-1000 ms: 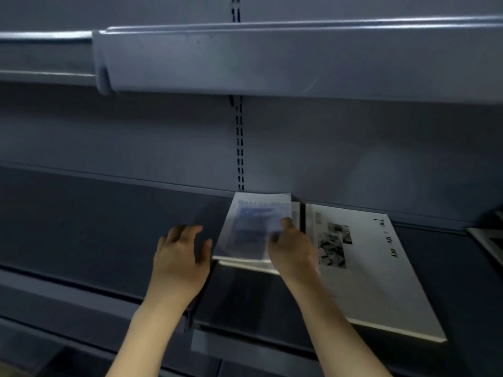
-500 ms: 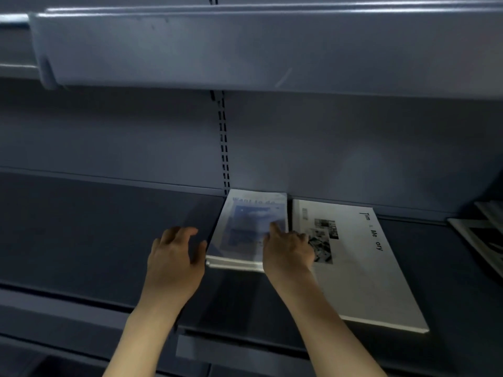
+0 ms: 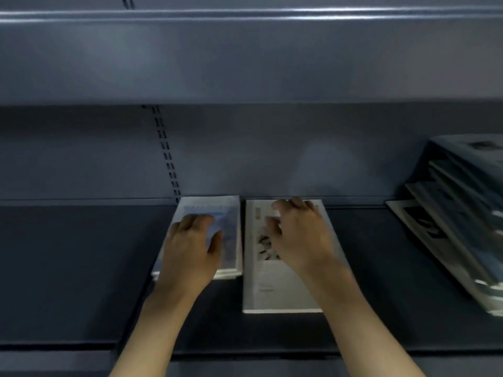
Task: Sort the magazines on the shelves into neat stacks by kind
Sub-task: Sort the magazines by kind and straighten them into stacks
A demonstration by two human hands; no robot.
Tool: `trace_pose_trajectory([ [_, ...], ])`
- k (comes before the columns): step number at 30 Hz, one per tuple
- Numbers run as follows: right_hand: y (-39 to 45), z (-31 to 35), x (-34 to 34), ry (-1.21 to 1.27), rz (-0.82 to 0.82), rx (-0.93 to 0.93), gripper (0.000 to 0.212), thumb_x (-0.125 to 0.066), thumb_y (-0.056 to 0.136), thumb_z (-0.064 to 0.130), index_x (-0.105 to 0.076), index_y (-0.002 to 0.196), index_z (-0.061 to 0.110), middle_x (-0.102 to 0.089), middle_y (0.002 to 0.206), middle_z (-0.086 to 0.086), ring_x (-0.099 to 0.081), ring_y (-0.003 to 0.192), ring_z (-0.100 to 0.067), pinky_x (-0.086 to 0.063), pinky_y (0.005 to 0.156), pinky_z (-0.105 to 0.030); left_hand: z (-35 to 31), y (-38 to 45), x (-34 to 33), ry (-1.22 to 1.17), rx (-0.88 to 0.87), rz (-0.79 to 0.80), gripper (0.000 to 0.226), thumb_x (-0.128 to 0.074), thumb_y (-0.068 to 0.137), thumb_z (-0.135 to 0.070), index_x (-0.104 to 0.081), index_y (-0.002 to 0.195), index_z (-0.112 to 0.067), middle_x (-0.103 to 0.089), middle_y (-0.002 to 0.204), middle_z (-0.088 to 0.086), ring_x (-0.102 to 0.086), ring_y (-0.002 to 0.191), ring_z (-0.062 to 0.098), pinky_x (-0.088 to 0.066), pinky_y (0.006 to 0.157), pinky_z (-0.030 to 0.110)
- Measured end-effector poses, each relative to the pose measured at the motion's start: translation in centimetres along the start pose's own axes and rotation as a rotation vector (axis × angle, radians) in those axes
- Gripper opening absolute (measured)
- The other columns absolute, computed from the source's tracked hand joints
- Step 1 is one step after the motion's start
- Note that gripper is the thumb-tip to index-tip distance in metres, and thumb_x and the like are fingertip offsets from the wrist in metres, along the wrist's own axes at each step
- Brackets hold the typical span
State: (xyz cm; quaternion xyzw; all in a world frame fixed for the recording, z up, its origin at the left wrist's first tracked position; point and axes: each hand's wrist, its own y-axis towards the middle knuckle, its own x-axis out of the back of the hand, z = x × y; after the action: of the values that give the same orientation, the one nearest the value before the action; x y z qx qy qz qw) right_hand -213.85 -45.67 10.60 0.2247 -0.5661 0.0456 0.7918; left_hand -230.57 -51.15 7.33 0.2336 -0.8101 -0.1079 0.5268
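A small stack of blue-covered magazines point(image 3: 230, 227) lies on the dark shelf point(image 3: 81, 268) against the back wall. My left hand point(image 3: 190, 248) rests flat on top of this stack, fingers relaxed. Right beside it lies a larger white magazine point(image 3: 261, 284) with black photos and text. My right hand point(image 3: 296, 235) lies over the white magazine's upper half with its fingers slightly bent; the frame is blurred there. Both forearms reach in from the bottom edge.
A slanted pile of several black-and-white magazines point(image 3: 462, 219) sits at the far right of the same shelf. The upper shelf's front point(image 3: 245, 58) overhangs close above. A slotted upright point(image 3: 166, 151) runs down the back wall.
My left hand moved from the bare shelf onto the blue stack. My right hand left the blue stack for the white magazine, which now lies straight beside it. The view shifted right.
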Motion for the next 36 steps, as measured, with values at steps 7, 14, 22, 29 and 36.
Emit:
trace_pose_trajectory([
  [7, 0.1, -8.7, 7.9, -0.017, -0.062, -0.042, 0.028, -0.048, 0.095, 0.033, -0.058, 0.11, 0.011, -0.061, 0.103, -0.008, -0.056, 0.102, -0.027, -0.043, 0.073, -0.03, -10.6, 2.0, -2.4, -0.071, -0.143, 0.028, 0.032, -0.053, 0.091, -0.031, -0.059, 0.116, -0.01, -0.066, 0.107, 0.014, -0.058, 0.101, 0.034, -0.047, 0.085, 0.041],
  [14, -1.2, -17.5, 16.2, -0.097, -0.183, -0.02, 0.033, -0.051, 0.093, 0.035, -0.055, 0.117, 0.014, -0.057, 0.113, -0.008, -0.05, 0.113, -0.029, -0.042, 0.081, -0.032, -22.8, 3.1, -3.8, -0.109, -0.254, -0.051, 0.048, -0.041, 0.08, -0.042, -0.064, 0.11, -0.013, -0.064, 0.112, 0.008, -0.056, 0.105, 0.032, -0.047, 0.086, 0.04],
  [22, -4.9, -27.7, 20.6, -0.09, -0.155, -0.082, 0.045, -0.046, 0.095, 0.038, -0.044, 0.137, 0.021, -0.052, 0.13, -0.007, -0.044, 0.122, -0.028, -0.039, 0.094, -0.031, -33.8, 2.7, -6.9, -0.159, -0.324, -0.038, 0.027, -0.056, 0.089, -0.033, -0.066, 0.104, -0.013, -0.068, 0.105, 0.006, -0.061, 0.1, 0.026, -0.049, 0.085, 0.039],
  [29, -7.1, -33.9, 22.0, -0.007, -0.137, -0.163, 0.042, -0.045, 0.095, 0.043, -0.051, 0.132, 0.024, -0.058, 0.123, -0.002, -0.051, 0.117, -0.025, -0.041, 0.09, -0.029, -40.0, 2.5, -8.3, 0.002, -0.156, 0.19, 0.051, -0.043, 0.092, -0.05, -0.056, 0.064, -0.009, -0.06, 0.066, 0.006, -0.059, 0.074, 0.026, -0.041, 0.059, 0.03],
  [36, -8.4, -38.1, 23.2, -0.038, -0.138, -0.18, 0.035, -0.045, 0.095, 0.039, -0.059, 0.122, 0.021, -0.06, 0.12, -0.007, -0.054, 0.11, -0.028, -0.042, 0.083, -0.03, -44.3, 3.8, -9.2, 0.028, 0.072, 0.455, 0.085, -0.03, 0.062, -0.091, -0.061, 0.072, -0.013, -0.068, 0.075, 0.008, -0.066, 0.07, 0.023, -0.055, 0.077, 0.032],
])
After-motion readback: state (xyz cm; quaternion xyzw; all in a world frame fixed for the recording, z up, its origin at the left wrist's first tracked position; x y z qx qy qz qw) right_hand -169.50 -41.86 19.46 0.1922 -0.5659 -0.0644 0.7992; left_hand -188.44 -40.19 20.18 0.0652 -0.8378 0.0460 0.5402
